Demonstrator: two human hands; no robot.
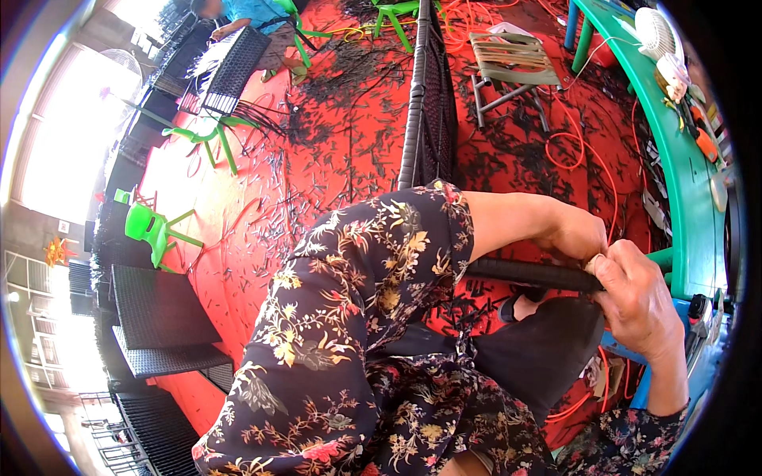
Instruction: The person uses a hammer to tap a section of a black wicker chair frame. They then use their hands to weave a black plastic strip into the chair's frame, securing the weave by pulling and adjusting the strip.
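Observation:
A black bar [532, 274] wrapped in woven strip lies across in front of me, over my dark-trousered leg. My right hand [639, 297] is closed around its right end, thumb on top. Just beyond, my left hand [578, 236] is bent down at the wrist and curled, close against the right hand's thumb. Its fingertips are hidden, so what it grips cannot be made out. Farther off stands a black woven rattan panel [432, 103], with a wrapped rail along its edge; my sleeve covers where it may meet the bar.
Dark strip scraps litter the red floor [333, 159]. At right stands a green table [683, 190] with a white fan [655, 33] and orange-handled tools [705, 143]. A folding stool [514, 59], green chairs [151, 230] and woven furniture [163, 317] stand around. Another person [254, 12] sits at far left.

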